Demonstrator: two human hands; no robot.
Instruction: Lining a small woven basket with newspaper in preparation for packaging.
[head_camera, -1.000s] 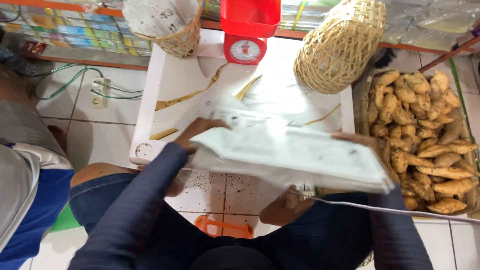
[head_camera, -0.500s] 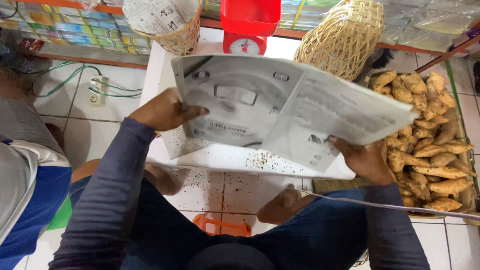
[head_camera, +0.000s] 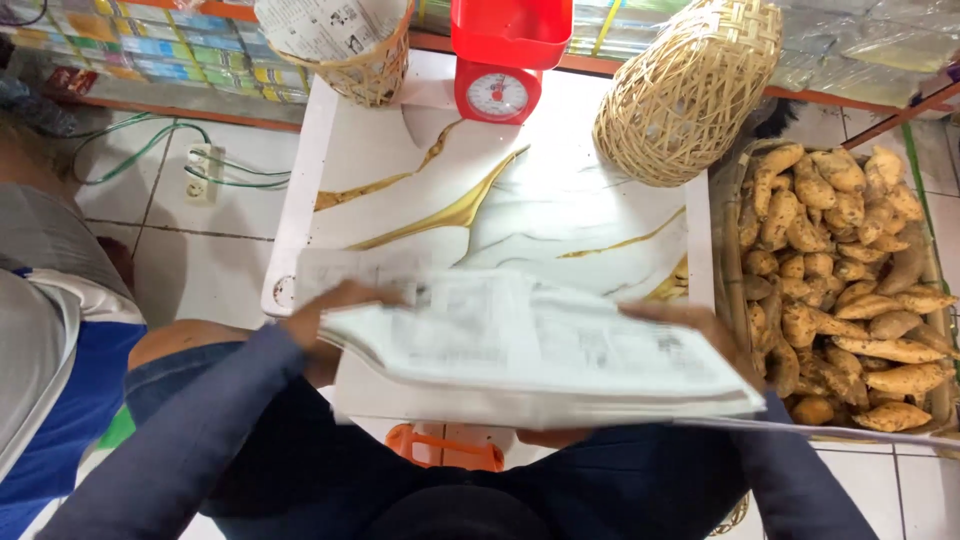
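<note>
Dark blue sleeves (head_camera: 200, 440): seen at the bottom of the frame, running up from both lower corners toward the middle.
Left hand (head_camera: 335, 305): found left of centre, its fingers closed on the left edge of a folded stack of grey-printed newspaper sheets (head_camera: 530, 350).
Right hand (head_camera: 695, 330): found right of centre, largely hidden under the paper; the right edge is held, though whether its fingers are curled shut cannot be told.
Newspaper: held nearly flat and blurred, across the lower middle of the frame, over the near edge of the desk.
White desk with gold marbled veins (head_camera: 480, 200): spread through the centre of the frame, beyond the paper.
Orange plastic object (head_camera: 445, 447): glimpsed low in the frame, below the desk edge.
Tray of brown sweet potatoes (head_camera: 840, 270): set just beside the desk, at the right edge of the frame.
Domed woven bamboo basket (head_camera: 685, 90): placed mouth down at the upper right of the desk.
Red kitchen scale with a round dial (head_camera: 500, 60): stood at the top centre.
Small woven basket lined with newspaper (head_camera: 345, 45): seen at the upper left.
White power strip with green cables (head_camera: 203, 160): laid on the tiled floor at the left.
</note>
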